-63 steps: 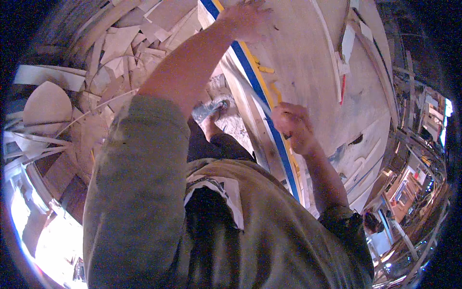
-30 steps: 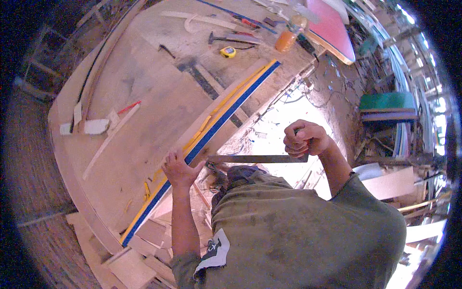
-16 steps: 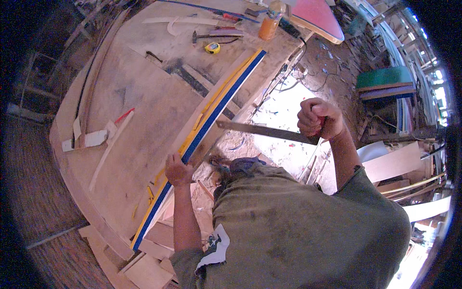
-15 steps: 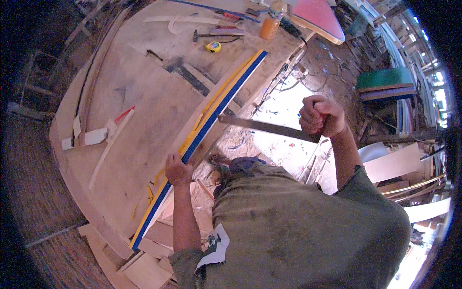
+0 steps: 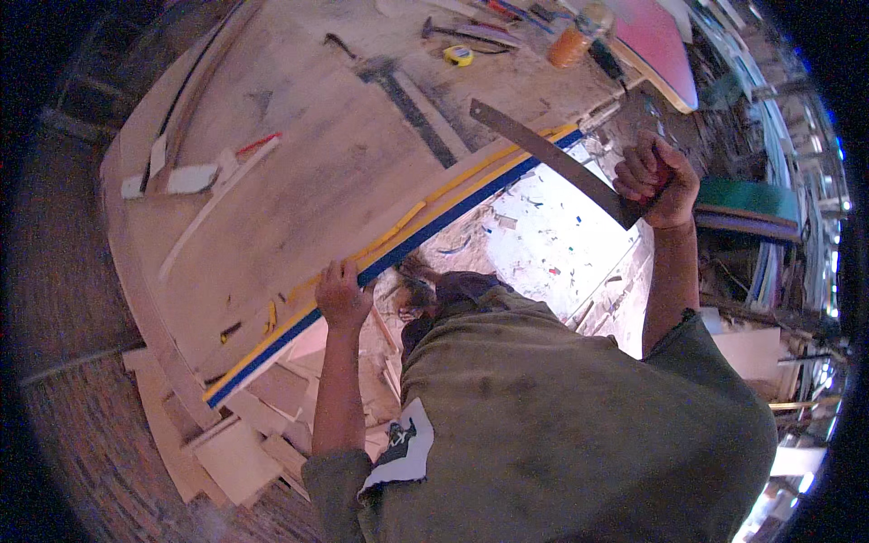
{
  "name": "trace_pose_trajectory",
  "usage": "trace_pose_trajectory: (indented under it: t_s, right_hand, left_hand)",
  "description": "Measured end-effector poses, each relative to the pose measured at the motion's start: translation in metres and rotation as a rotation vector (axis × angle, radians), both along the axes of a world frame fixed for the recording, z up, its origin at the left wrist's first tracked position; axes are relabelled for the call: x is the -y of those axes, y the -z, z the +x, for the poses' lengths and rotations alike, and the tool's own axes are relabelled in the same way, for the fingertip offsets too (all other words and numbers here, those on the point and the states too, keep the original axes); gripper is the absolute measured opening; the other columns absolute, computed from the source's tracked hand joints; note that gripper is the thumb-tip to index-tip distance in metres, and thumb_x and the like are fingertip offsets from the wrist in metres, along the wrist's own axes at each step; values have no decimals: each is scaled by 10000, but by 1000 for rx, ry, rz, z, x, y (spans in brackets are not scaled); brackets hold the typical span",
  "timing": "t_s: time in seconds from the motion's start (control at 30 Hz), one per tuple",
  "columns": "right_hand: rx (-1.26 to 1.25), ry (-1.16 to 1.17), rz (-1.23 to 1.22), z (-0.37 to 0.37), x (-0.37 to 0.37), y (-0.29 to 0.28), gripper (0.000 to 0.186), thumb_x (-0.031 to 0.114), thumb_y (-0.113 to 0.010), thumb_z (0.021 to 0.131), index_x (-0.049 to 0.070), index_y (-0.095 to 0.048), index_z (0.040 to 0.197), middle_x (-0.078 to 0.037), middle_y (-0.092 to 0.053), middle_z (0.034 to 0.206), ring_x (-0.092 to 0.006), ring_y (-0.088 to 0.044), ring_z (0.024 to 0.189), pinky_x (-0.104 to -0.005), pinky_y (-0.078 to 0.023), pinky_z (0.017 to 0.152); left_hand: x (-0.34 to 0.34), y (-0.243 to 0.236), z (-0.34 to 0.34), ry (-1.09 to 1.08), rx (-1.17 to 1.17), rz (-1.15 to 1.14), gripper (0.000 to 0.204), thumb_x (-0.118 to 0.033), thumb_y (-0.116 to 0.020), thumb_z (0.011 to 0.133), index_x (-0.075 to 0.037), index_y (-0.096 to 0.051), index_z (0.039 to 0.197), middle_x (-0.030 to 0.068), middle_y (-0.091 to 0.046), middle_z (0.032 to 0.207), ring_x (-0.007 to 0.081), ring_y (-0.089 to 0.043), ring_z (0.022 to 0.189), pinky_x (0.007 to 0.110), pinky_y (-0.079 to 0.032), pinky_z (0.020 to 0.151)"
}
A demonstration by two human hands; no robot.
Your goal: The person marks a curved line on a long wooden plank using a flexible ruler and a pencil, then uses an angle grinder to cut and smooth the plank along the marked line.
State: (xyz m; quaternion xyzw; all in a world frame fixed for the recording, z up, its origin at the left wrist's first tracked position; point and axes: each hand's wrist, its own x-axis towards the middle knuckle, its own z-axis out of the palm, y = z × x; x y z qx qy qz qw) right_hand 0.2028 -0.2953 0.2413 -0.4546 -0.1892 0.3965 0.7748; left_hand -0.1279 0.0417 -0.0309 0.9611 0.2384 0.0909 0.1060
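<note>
A long, narrow strip of layered blue and yellow material lies slantwise along the near edge of the wooden worktable. My left hand is closed around it, left of its middle. To the right, my right hand is wrapped around the handle of a handsaw. The saw's blade points up and left, passing above the strip's right end in the picture. Whether the teeth touch the strip cannot be told. Thin yellow shavings lie on the table near my left hand.
Toward the far side are a yellow tape measure, a hammer and a bottle of orange liquid. A red board is at the upper right, green stacked pieces below it. Wood offcuts litter the lower left.
The strip has swung clockwise, its far end moving right. My right hand has moved up and right with the saw, whose blade now slants more steeply. My left hand keeps its hold; the view has shifted.
</note>
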Motion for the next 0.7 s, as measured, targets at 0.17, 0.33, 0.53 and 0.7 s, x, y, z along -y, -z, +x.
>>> trace_pose_trajectory:
  t_s: [0.17, 0.33, 0.53, 0.7]
  right_hand:
    - [-17, 89, -41, -5, -33, -1, 336, 349, -546, 993, 114, -427, 785, 28, -352, 630, -90, -326, 503, -258, -287, 468]
    - [1, -209, 29, 30, -40, 19, 226, 335, -541, 1021, 113, -580, 1042, 9, -421, 715, -132, -376, 567, -298, -330, 518]
    - [-6, -321, -3, 69, -82, 36, 245, 342, -508, 1039, 128, -520, 922, 5, -419, 687, -128, -375, 540, -298, -345, 511]
    - [-79, -638, 33, 92, -128, 27, 314, 337, -524, 1020, 118, -422, 820, 14, -363, 647, -108, -335, 510, -278, -318, 489]
  left_hand:
    - [-13, 7, 11, 3, 20, 13, 537, -391, -872, 667, -97, -619, 1038, 108, -600, 1013, 327, -621, 1001, 467, -524, 778]
    - [2, 2, 6, -34, -19, -11, 534, -358, -876, 674, -109, -638, 1082, 104, -606, 1045, 318, -613, 1051, 465, -516, 834]
    - [7, -20, 3, -103, -98, -92, 688, -450, -872, 679, -114, -636, 1231, 131, -619, 1220, 337, -577, 1200, 535, -426, 1019]
    - [-16, -28, -30, -434, 292, -98, 841, -604, -765, 793, -66, -554, 1405, 215, -576, 1358, 353, -522, 1304, 582, -343, 1096]
